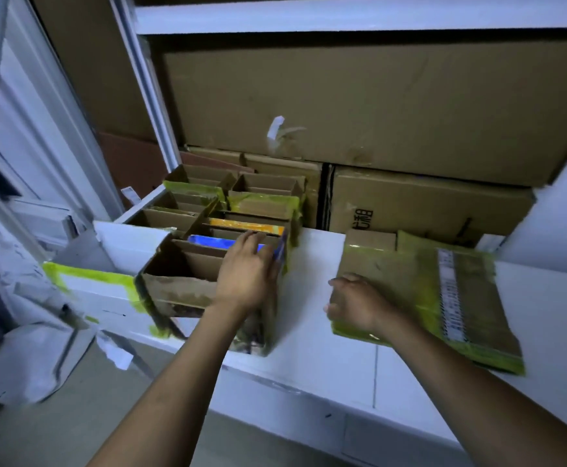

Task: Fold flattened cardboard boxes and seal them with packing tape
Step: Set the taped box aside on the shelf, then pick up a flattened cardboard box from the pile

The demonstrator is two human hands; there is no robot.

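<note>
An open cardboard box (181, 284) with blue tape on its far flap stands at the white shelf's (312, 332) front left. My left hand (248, 274) rests over its right wall, fingers curled on the rim near the blue tape. A stack of flattened cardboard boxes (443, 298) with yellow-green tape and a white label strip lies on the right of the shelf. My right hand (356, 305) presses on the stack's near left corner, fingers bent around its edge.
Several folded open boxes (258, 197) with yellow-green and orange tape stand behind the near one. Large closed cartons (376, 106) fill the back of the shelf. A white panel (107, 284) with yellow-green tape and crumpled plastic (29, 348) lie at the left.
</note>
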